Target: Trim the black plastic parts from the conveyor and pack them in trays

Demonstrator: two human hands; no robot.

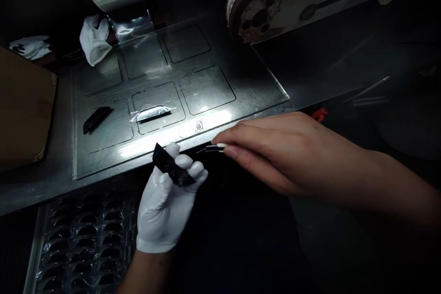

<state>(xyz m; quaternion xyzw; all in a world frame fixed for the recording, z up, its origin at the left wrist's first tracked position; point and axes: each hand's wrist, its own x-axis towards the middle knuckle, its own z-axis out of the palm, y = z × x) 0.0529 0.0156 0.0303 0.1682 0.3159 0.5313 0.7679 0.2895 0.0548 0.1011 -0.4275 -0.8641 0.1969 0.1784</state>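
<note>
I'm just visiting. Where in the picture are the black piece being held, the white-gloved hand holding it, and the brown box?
Black piece (174, 171): head view, middle of its dark surface.
Gloved left hand (169, 203): head view, white fabric below the fingers.
Brown box (25, 105): head view, its visible side.

Dim, glare across the sheet (206, 92).

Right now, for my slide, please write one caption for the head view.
Gloved left grip on a black part; bare right grip on a slender item.
</note>
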